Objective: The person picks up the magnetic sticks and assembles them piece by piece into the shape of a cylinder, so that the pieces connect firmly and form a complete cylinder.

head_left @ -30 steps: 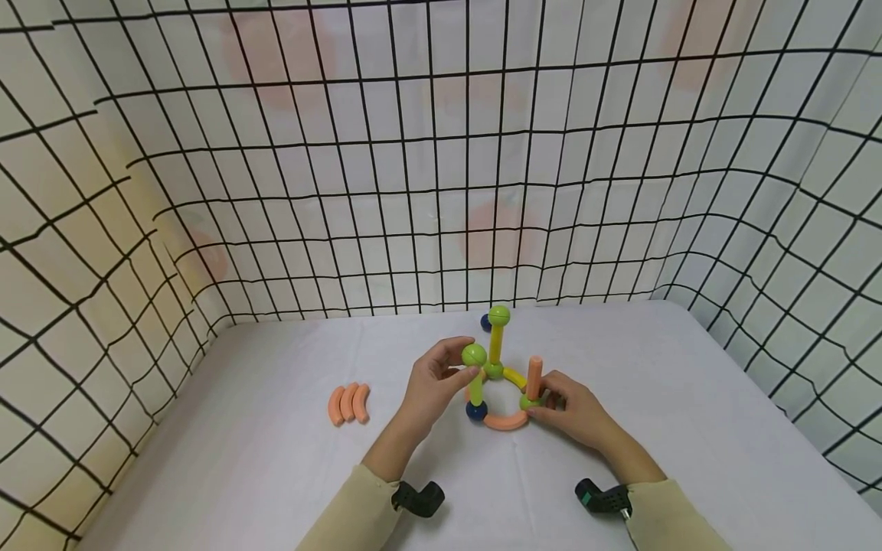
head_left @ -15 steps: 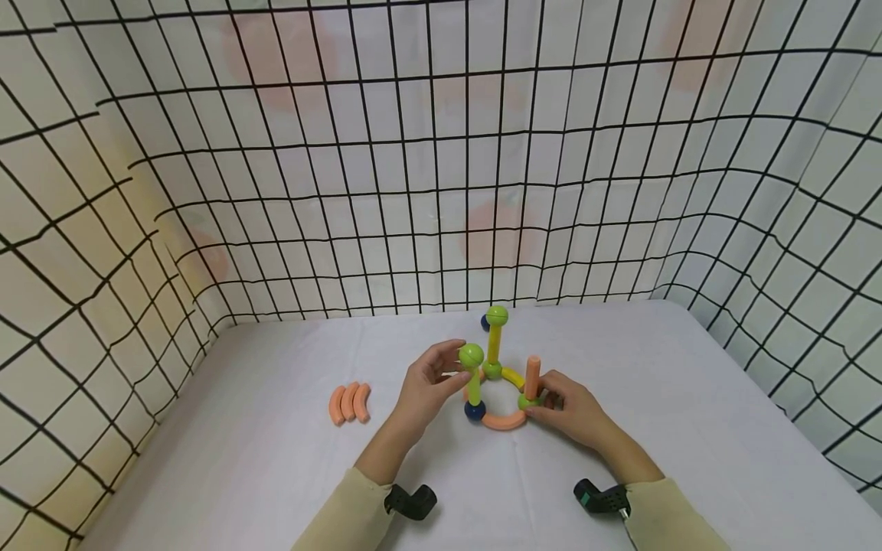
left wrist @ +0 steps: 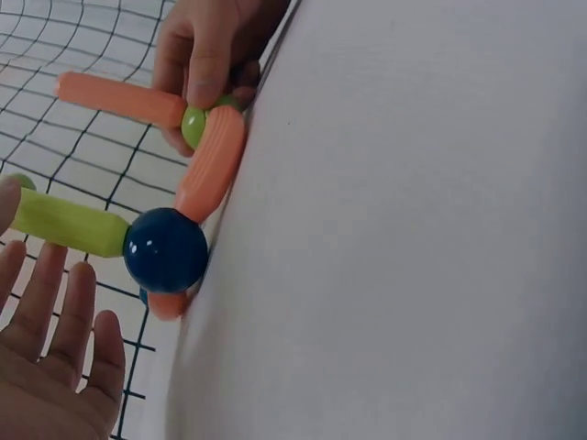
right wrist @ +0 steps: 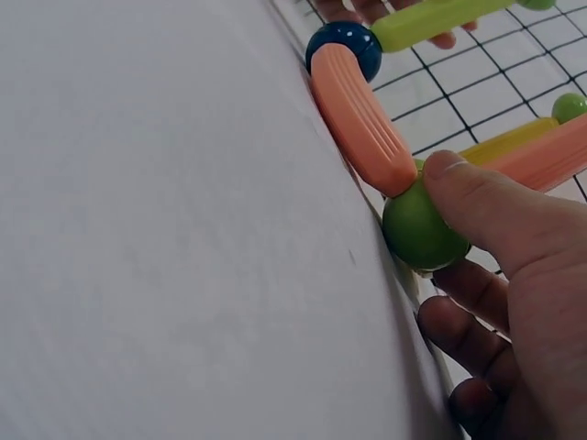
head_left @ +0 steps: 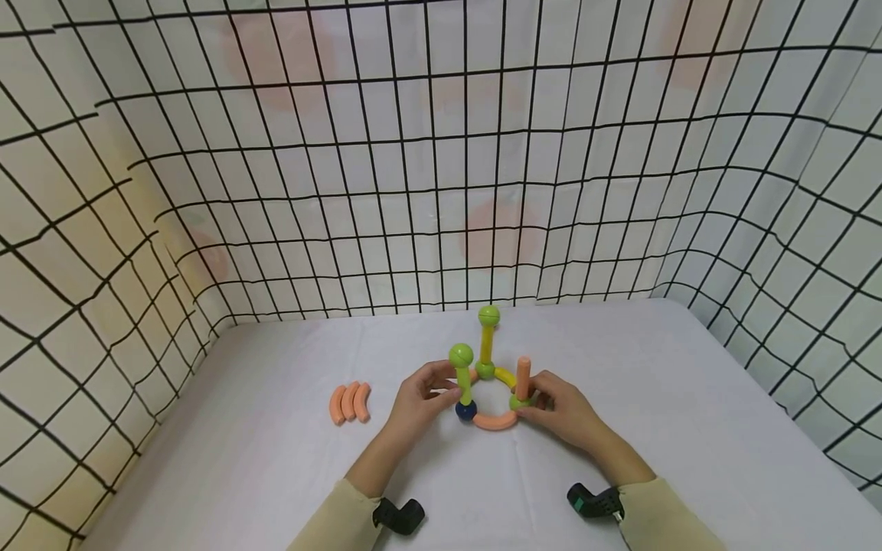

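Note:
A ring of curved rods and balls stands on the white table. My right hand [head_left: 563, 407] pinches the green ball [right wrist: 425, 223] at its right side, thumb on top and fingers beneath; an orange straight rod [head_left: 524, 378] rises from that ball. On the near left is a dark blue ball [left wrist: 166, 250] bearing a lime rod [left wrist: 71, 223] topped by a green ball [head_left: 461, 355]. My left hand [head_left: 422, 398] is beside this rod, its fingers spread and relaxed. An orange curved rod [right wrist: 359, 119] joins the blue ball to the pinched green ball.
At the ring's back, a yellow rod [head_left: 487, 345] stands upright with a green ball [head_left: 489, 315] on top. Several orange curved rods [head_left: 349, 402] lie side by side to the left. Black wire mesh [head_left: 441, 187] encloses the table's back and sides.
The whole ring has slid a little to the left along with my right hand. My left hand has shifted left and lower beside the lime rod.

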Motion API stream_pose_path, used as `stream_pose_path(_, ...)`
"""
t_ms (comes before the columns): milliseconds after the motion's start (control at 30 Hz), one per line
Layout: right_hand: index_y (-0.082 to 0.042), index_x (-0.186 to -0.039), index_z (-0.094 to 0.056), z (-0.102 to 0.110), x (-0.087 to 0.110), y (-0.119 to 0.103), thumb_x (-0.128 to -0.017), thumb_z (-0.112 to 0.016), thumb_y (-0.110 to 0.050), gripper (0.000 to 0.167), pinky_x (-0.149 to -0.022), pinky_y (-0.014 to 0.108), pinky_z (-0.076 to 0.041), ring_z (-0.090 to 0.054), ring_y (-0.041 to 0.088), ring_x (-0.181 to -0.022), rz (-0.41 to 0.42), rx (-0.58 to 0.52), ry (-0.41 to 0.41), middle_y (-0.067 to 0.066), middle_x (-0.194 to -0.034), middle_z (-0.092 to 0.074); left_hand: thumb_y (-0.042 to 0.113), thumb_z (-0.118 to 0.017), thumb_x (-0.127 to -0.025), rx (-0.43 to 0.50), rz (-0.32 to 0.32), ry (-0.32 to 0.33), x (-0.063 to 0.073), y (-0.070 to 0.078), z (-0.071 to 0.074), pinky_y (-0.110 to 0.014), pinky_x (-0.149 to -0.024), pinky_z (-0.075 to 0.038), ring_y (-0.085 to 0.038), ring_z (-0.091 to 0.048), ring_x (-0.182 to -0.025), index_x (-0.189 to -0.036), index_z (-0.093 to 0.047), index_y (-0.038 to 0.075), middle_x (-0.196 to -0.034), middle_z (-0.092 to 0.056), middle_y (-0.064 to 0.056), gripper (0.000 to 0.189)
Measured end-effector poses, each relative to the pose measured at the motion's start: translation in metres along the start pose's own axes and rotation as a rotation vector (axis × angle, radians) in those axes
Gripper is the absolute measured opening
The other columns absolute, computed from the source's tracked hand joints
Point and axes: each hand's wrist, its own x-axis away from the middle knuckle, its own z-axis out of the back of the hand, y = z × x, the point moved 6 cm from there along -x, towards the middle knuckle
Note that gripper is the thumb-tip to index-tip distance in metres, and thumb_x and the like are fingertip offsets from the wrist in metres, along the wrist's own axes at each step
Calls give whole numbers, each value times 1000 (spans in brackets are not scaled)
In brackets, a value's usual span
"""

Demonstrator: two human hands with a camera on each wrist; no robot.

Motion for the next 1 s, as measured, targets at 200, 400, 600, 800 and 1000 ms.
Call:
stream_pose_path(200, -21, -106, -69, -7, -1, -6, -84, -81, -27, 26, -67, 21, -48, -53, 0, -78, -12, 11, -14, -8, -95, -61, 19, -72, -93, -28, 20, 13, 6, -5, 6, -33, -99, -50, -22, -63, -114, -132, -61, 15, -128, -66, -4, 41)
stream_pose_path(400, -21, -105, -70, -10, -2, -13, -83, -81, -25, 25, -67, 21, -47, -53, 2, -77, -6, 7, -16, -7, -95, -60, 19, -72, -93, -47, 41, 4, 12, -10, 13, -34, -97, -50, -22, -64, -113, -131, -62, 18, -126, -67, -5, 40)
stream_pose_path(600, -23, -100, -68, -17, -2, -21, -83, -81, -26, 22, -67, 21, -48, -53, 2, -77, -1, -16, -41, -8, -96, -60, 16, -73, -91, -52, 45, 1, 19, -15, 17, -30, -92, -52, -23, -65, -110, -130, -63, 16, -122, -68, -8, 40)
stream_pose_path(800, -24, -97, -66, -22, -2, -26, -84, -81, -27, 21, -67, 22, -47, -54, 5, -77, 11, -2, -43, -8, -95, -60, 13, -74, -90, -84, 37, 16, 22, -22, 18, -23, -89, -52, -22, -65, -108, -128, -64, 14, -114, -70, -9, 39)
stream_pose_path(1000, -23, -103, -71, -21, -2, -28, -86, -78, -22, 18, -65, 20, -46, -52, 2, -75, 14, -16, 1, -6, -95, -62, 11, -73, -91, -139, 45, 34, 23, -29, 19, -21, -84, -53, -22, -67, -103, -123, -68, 12, -111, -72, -9, 33)
